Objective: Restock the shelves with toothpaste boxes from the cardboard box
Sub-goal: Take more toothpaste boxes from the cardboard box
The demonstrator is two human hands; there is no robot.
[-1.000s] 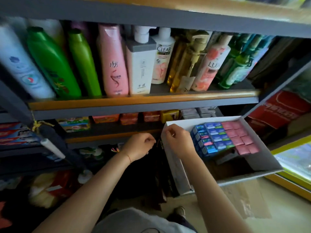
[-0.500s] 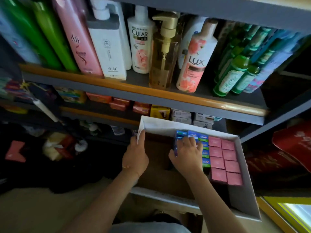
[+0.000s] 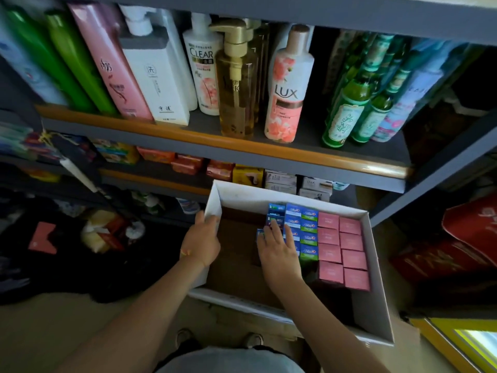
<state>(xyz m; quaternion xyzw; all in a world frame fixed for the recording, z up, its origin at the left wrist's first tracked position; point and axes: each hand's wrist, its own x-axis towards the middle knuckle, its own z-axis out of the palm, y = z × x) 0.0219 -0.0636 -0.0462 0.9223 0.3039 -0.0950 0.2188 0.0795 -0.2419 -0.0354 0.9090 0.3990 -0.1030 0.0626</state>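
The right hand [image 3: 279, 246] is now lying flat on the blue toothpaste boxes [image 3: 301, 227] inside the cardboard box [image 3: 376, 292], gripping nothing yet; the left hand [image 3: 201, 238] is moving onto its wall and holding it, so picking is starting.

Cardboard box [image 3: 373, 297]: white paperboard walls, matt — bare brown card on the floor inside
Toothpaste boxes [image 3: 309, 227]: printed card, blue and green ends faintly glossy
Pink boxes [image 3: 340, 251]: matt card
Shelf [image 3: 295, 168]: grey painted metal, with a glossy orange wood-look front strip
Bottles [image 3: 287, 87]: smooth shiny plastic — one clear amber pump bottle [image 3: 236, 84]
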